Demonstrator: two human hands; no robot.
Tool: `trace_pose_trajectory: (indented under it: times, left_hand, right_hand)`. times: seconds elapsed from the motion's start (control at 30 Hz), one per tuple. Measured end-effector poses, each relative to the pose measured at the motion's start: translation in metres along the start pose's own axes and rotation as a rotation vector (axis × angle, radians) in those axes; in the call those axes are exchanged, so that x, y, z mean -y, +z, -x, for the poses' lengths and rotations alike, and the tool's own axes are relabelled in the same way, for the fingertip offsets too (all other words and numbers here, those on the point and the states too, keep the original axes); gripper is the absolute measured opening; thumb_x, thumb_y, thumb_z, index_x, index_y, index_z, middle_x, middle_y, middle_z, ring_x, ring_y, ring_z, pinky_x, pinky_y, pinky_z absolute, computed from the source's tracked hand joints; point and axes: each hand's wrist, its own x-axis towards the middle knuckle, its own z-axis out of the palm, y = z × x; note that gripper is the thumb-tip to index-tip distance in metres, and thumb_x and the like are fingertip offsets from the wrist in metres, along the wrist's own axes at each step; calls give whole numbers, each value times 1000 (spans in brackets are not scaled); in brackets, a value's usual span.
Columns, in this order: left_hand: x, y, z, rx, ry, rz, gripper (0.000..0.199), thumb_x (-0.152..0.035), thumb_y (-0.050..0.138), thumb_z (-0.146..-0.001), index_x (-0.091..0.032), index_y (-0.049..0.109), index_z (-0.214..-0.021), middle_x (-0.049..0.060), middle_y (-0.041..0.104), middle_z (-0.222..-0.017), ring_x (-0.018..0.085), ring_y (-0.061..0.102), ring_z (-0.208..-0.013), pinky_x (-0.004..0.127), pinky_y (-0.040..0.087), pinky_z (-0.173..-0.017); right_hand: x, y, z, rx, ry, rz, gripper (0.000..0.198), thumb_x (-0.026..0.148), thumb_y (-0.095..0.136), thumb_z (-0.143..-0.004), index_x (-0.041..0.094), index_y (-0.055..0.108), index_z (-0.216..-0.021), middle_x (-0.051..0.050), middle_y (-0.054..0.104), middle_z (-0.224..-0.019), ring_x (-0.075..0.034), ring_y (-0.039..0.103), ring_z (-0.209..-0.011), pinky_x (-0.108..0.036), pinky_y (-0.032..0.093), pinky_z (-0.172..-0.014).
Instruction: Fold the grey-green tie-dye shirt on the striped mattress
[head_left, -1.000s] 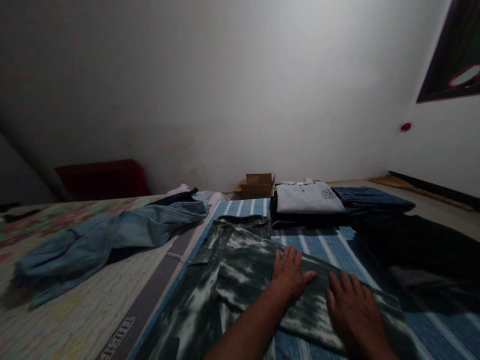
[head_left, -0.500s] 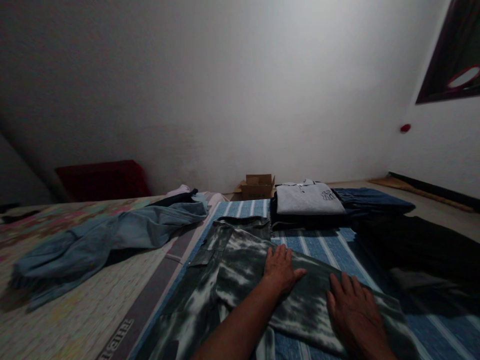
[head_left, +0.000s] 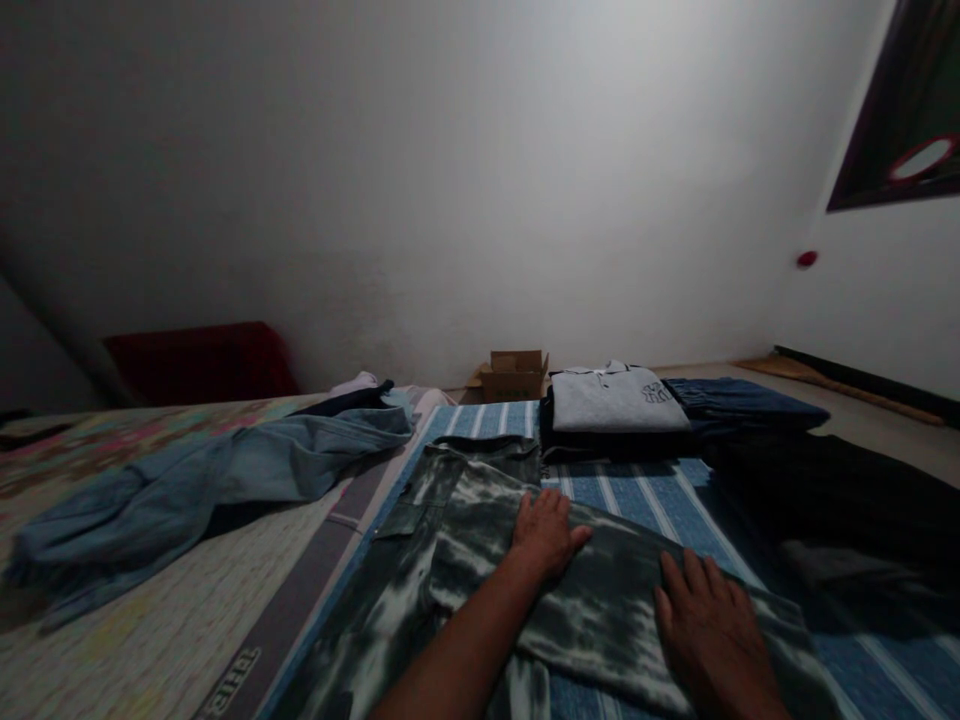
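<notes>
A pair of dark green and white tie-dye trousers (head_left: 480,540) lies spread on a blue striped sheet, waistband at the far end. One leg runs straight toward me on the left, while the other slants out to the right. My left hand (head_left: 546,535) rests flat on the upper part of the slanted leg, thumb held apart. Farther down the same leg, my right hand (head_left: 709,620) lies flat with fingers extended. Both palms press on the cloth without gripping it.
Light blue jeans (head_left: 255,465) lie crumpled on the patterned bedding at left. Beyond the trousers sit a folded grey shirt (head_left: 611,400) on a dark pile, folded blue jeans (head_left: 750,402) and black clothes (head_left: 832,490). A cardboard box (head_left: 514,378) stands near the wall.
My left hand has slid slightly left along the trouser leg, toward the waist. My right hand has stayed in nearly the same place.
</notes>
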Motion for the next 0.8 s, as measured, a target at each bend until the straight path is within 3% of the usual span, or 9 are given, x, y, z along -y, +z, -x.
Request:
trace_pose_trajectory:
  times: [0.4,0.63,0.8]
  left_hand:
    - [15,-6,-2,-24,18,3,57,-52,30,-94,-16,48,-134,12,42,-146,27,29,-138,46,20,-114]
    - [21,-1,8,-131,-16,-53,56,-54,32,-94,-17,48,-132,13,36,-149,27,26,-140,47,19,-114]
    - [31,2,12,-135,-13,-46,58,-55,32,-93,-16,46,-134,13,40,-147,27,30,-138,47,22,-113]
  right_hand:
    - [6,-4,1,-65,25,12,44,31,40,-89,16,59,-126,-18,55,-131,-36,45,-124,-49,32,-96]
    - [10,-9,2,-70,28,18,43,30,41,-89,16,60,-125,-18,56,-130,-36,45,-123,-48,33,-96]
    - [6,-1,1,-57,11,32,45,31,40,-89,16,59,-127,-18,55,-132,-36,46,-123,-49,33,-96]
